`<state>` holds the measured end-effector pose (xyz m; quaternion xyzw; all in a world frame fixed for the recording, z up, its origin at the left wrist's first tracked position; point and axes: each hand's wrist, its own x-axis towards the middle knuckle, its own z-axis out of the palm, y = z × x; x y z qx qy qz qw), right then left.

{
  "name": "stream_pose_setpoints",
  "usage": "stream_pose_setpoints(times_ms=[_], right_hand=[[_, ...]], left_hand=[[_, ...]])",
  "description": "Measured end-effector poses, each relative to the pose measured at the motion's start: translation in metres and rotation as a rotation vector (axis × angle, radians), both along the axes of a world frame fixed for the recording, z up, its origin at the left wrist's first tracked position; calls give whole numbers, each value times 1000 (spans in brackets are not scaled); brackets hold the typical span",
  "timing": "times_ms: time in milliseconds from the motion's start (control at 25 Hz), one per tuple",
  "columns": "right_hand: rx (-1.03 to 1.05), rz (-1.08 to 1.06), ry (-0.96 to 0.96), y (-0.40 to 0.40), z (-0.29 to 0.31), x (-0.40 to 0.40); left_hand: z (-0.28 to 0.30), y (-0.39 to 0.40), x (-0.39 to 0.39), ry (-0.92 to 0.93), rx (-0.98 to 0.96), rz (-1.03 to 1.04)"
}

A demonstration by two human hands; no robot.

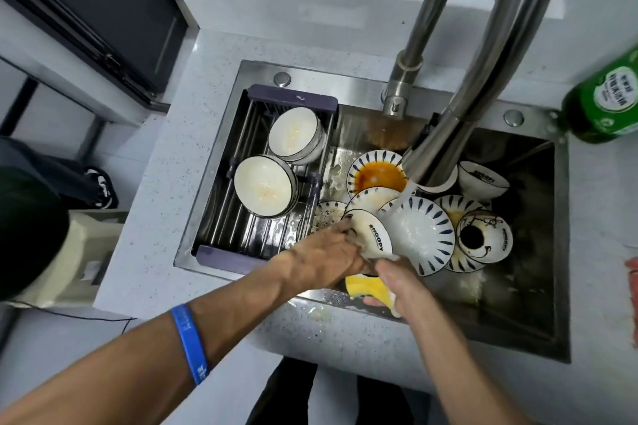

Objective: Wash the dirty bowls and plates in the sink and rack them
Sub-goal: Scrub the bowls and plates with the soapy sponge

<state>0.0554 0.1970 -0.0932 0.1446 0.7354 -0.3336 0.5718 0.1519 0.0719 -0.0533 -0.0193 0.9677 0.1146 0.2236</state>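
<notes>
Both my arms reach down over the sink (pixel 538 338). With my left hand (pixel 328 260) I grip the tilted bowl (pixel 371 233) by its rim, beside the running faucet (pixel 459 134). My right hand (pixel 400 286) curls around the yellow sponge (pixel 367 286), touching the bowl's underside.
</notes>
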Motion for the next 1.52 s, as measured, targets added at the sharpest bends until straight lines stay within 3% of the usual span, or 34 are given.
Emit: stream_pose_setpoints(times_ms=[40, 120, 200, 280, 360, 480, 520, 600, 680, 800, 880, 960, 1040, 1120, 1240, 1360, 1440, 1520], right_hand=[[5, -23, -6, -9, 3, -1], [5, -49, -28, -23, 6, -8], [-5, -35, -44, -29, 6, -18], [-15, 27, -63, -33, 7, -18], [-56, 90, -44, -34, 5, -12], [-56, 88, 167, -34, 10, -2], [-9, 110, 340, -30, 14, 2], [52, 248, 860, -15, 18, 19], [-130, 371, 1158, -2, 13, 41], [-432, 501, 1080, -10, 2, 31], [-506, 670, 1031, -21, 0, 7], [-468, 889, 984, -24, 4, -1], [-468, 873, 857, -28, 9, 1], [-517, 819, 905, -31, 13, -1], [-563, 992, 966, -31, 24, -3], [-723, 1101, 891, -18, 31, -7], [-678, 1192, 958, -19, 30, -6], [-449, 1070, 994, -21, 22, -1]], left_hand=[[6, -8, -2, -18, -74, -117], [3, -26, 4, 26, -11, -37], [2, -25, 13, 285, 392, 609], [-4, -7, 16, 358, 897, 1319], [-17, 7, 8, 347, 1064, 1561], [-18, 15, -15, 366, 1056, 1720], [-19, 14, -20, 352, 1039, 1747], [-19, 12, -26, 314, 883, 1699], [-21, 9, -29, 333, 757, 1606], [-17, 11, -24, 309, 974, 1537], [-11, 13, -20, 263, 1050, 1569], [-15, 11, -20, 293, 1012, 1677], [-19, 8, -23, 360, 984, 1798], [-17, 9, -30, 330, 991, 1794], [-7, 7, -30, 351, 922, 1775], [-5, -7, -32, 288, 941, 1763], [0, -5, -36, 144, 950, 1641], [-4, -3, -40, 209, 941, 1673]])
